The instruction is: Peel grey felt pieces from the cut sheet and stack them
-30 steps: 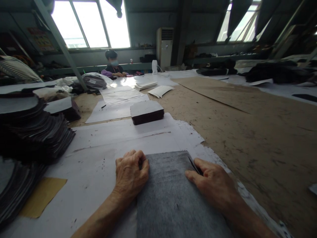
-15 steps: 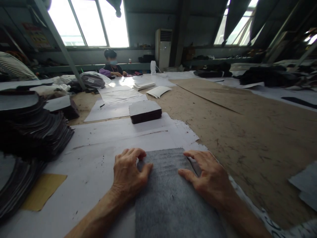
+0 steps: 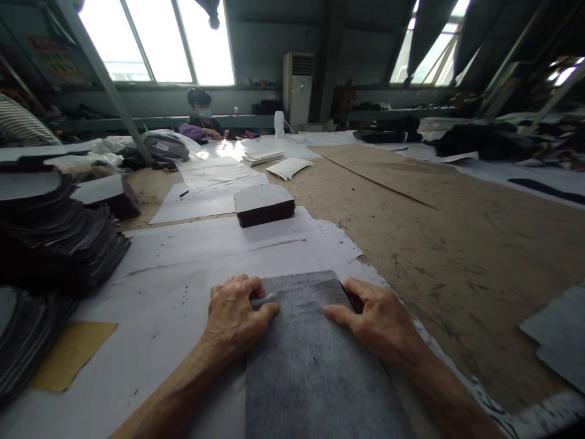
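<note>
A long grey fabric sheet (image 3: 315, 366), felt-like and slightly streaked, lies lengthwise in front of me and runs out of view at the bottom. My left hand (image 3: 237, 311) holds its far left edge, thumb on top and fingers curled down the side. At the far right edge my right hand (image 3: 370, 311) grips the same way, thumb on the upper face. The fingertips of both hands are partly hidden, and I cannot tell how many layers lie between them. White paper (image 3: 169, 341) is spread underneath.
A short dark stack with a pale top (image 3: 265, 205) stands ahead. Tall piles of dark cut pieces (image 3: 86, 244) rise at the left, near a tan card (image 3: 73, 353). Grey pieces (image 3: 557, 335) lie at the right. A masked person (image 3: 201, 119) sits at the far end.
The fingers of my right hand have closed in against the sheet's right edge, where a gap showed before. My left hand stays at its edge. The view has shifted slightly.
</note>
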`<state>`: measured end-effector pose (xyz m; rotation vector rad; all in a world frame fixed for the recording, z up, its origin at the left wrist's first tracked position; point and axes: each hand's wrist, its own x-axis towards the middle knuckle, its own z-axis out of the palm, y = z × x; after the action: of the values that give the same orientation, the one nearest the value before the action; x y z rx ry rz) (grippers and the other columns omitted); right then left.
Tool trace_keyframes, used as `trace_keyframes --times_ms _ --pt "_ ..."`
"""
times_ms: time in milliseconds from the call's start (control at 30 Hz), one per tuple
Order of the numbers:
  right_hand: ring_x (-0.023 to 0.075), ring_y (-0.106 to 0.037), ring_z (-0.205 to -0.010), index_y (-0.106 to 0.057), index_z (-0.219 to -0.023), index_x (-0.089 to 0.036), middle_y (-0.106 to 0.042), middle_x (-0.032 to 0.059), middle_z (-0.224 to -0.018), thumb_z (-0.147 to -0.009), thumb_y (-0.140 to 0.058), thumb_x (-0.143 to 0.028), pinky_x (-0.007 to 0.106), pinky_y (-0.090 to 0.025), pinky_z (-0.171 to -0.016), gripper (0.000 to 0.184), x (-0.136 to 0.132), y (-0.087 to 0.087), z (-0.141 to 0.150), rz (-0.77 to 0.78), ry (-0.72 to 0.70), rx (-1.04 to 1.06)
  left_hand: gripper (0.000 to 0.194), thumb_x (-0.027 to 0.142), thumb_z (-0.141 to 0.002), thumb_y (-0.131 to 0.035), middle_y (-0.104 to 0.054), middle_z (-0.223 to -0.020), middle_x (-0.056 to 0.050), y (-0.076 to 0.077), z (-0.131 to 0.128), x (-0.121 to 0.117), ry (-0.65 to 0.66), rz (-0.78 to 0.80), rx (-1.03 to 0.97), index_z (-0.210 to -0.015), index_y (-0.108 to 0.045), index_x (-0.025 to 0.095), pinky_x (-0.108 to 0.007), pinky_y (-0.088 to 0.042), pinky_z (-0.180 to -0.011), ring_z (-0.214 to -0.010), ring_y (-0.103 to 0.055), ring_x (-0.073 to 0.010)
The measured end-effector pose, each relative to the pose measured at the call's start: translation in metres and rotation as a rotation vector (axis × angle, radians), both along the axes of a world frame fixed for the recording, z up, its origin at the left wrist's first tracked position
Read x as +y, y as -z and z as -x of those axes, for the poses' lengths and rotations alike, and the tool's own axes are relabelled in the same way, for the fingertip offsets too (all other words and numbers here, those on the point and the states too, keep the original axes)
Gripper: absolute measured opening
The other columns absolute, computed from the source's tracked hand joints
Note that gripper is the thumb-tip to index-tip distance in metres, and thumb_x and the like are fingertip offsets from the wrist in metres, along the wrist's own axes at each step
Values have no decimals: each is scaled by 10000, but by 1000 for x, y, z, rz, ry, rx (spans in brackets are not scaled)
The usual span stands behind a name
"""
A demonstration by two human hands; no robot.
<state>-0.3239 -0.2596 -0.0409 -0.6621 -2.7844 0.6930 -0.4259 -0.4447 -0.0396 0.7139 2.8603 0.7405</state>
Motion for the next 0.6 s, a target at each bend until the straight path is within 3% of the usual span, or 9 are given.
trace_keyframes --times_ms 100,333,600 --pt "146 -460 -555 -372 -516 -210 -495 -13 -546 -720 -479 -479 268 -298 -523 354 1 5 -7 -27 59 18 182 372 -683 -551 -559 -723 -13 -2 2 -4 -20 -2 -44 -607 -540 207 -311 -338 -691 -749 -497 -190" --pt "136 -444 -531 -324 -494 -213 -454 -13 -514 -702 -457 -415 250 -305 -508 318 0 4 -8 -4 45 53 178 305 -646 -530 -509 -612 15 -3 4 -6 -73 -71 -81 -515 -475 200 -273 -317 -592 -634 -470 -155" --pt "121 -423 -500 -284 -470 -213 -419 -18 -497 -655 -453 -366 241 -306 -480 293 -1 1 -7 25 38 68 179 272 -626 -548 -566 -644 10 -4 6 -2 -71 -88 -121 -473 -489 199 -302 -348 -642 -729 -523 -193"
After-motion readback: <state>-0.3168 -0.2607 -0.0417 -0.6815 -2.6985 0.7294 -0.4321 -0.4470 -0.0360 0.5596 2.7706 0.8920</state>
